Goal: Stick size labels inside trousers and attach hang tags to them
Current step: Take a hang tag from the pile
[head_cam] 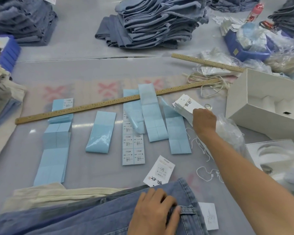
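Blue denim trousers (95, 216) lie across the near edge of the table. My left hand (154, 212) rests on their waistband beside a belt loop, fingers curled onto the cloth. My right hand (204, 122) reaches out to a stack of white hang tags (185, 105) and grips its near end. A single hang tag (159, 170) lies just beyond the waistband. Another white card (209, 215) lies right of the trousers. A sheet of printed size labels (133, 145) sits mid-table among several blue backing strips (101, 131).
A long wooden ruler (109, 103) crosses the strips; a second ruler (207, 62) lies farther back. An open white box (268, 106) stands at the right. White strings (205, 170) trail near my right forearm. Stacks of folded jeans (156, 22) fill the back.
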Motion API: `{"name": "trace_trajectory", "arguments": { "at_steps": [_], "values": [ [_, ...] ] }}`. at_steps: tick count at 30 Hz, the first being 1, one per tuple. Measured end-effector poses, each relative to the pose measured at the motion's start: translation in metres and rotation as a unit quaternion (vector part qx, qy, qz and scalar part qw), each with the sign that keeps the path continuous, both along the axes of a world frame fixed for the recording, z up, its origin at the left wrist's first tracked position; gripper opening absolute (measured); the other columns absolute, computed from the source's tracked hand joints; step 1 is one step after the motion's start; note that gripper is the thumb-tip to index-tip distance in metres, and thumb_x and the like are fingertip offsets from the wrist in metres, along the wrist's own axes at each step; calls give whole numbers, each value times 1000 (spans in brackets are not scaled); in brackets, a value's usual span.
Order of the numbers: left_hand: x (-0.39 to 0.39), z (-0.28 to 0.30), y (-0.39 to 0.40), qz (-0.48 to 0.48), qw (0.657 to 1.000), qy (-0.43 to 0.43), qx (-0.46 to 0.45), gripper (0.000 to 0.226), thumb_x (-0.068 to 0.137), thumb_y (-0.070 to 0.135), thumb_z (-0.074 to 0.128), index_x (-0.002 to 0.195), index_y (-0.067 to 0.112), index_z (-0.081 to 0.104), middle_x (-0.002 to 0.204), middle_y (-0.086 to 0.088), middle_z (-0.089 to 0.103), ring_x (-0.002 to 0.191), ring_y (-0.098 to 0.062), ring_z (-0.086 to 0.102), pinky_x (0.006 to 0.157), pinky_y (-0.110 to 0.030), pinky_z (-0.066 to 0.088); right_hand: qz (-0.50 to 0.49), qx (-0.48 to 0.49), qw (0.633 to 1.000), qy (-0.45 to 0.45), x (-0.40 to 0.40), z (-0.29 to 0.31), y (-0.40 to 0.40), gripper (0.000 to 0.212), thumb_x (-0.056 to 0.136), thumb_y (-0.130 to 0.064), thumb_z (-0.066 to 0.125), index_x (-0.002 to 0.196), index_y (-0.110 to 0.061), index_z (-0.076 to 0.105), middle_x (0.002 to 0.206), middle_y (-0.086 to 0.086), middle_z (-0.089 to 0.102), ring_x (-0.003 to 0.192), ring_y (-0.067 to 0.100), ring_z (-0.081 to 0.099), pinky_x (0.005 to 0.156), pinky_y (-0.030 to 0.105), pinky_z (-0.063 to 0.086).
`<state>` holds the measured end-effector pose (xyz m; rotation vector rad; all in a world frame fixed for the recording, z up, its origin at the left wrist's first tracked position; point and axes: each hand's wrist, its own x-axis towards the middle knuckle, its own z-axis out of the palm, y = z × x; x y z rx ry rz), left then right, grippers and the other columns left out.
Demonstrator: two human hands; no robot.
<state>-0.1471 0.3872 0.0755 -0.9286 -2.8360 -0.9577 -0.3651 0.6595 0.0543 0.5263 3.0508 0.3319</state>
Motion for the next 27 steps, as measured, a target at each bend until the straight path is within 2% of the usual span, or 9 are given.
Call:
{"name": "trace_trajectory", "arguments": {
  "at_steps": [3, 7, 9, 12, 16, 24, 27],
  "values": [
    [0, 4, 0, 6, 1000, -10, 8, 20, 87, 49, 61, 76, 33, 67, 74, 12, 54, 68, -12, 57, 61, -25, 49, 14, -3, 1000, 0, 1, -1, 5, 21, 84, 5, 64, 100, -7, 70, 91, 13, 71, 85, 34, 68, 63, 32, 42],
    [1, 5, 0, 9, 1000, -16, 8, 19, 88, 48, 62, 77, 33, 66, 75, 13, 53, 70, -11, 55, 62, -26, 48, 17, -105, 994, 10, -10, 3, 24, 20, 99, -11, 55, 106, -12, 74, 101, 17, 70, 82, 32, 58, 67, 32, 39],
    [2, 5, 0, 11, 1000, -18, 4, 19, 89, 49, 62, 78, 34, 66, 76, 14, 52, 72, -10, 54, 62, -25, 47, 25, -123, 992, -2, -13, 7, 28, 25, 95, -2, 53, 105, -9, 74, 99, 19, 68, 78, 31, 52, 66, 32, 38],
    [3, 6, 0, 14, 1000, -20, 1, 20, 90, 50, 61, 78, 34, 65, 76, 14, 52, 72, -10, 53, 63, -25, 46, 44, -82, 996, -13, -10, 11, 21, 31, 87, 9, 54, 105, -7, 73, 95, 19, 67, 81, 36, 60, 66, 34, 45],
    [3, 6, 0, 16, 1000, -22, -5, 20, 91, 51, 60, 80, 35, 64, 77, 14, 51, 72, -9, 50, 63, -25, 46, 60, -33, 997, 20, -2, 7, 12, 26, 85, 10, 59, 103, -3, 72, 91, 18, 68, 88, 38, 64, 69, 40, 54],
    [4, 6, -1, 19, 1000, -21, -12, 20, 91, 52, 60, 80, 36, 65, 77, 15, 51, 72, -8, 50, 64, -22, 43, 104, -57, 991, 62, 2, 4, 17, 23, 81, 19, 61, 99, 5, 66, 92, 24, 67, 91, 41, 58, 69, 46, 51],
    [4, 6, -1, 17, 1000, -19, -17, 21, 91, 53, 59, 79, 36, 65, 77, 15, 51, 72, -8, 50, 65, -22, 41, 110, -97, 986, 77, -1, 4, 22, 17, 89, 8, 65, 105, 5, 69, 98, 24, 66, 98, 42, 56, 74, 46, 47]
  ]
}}
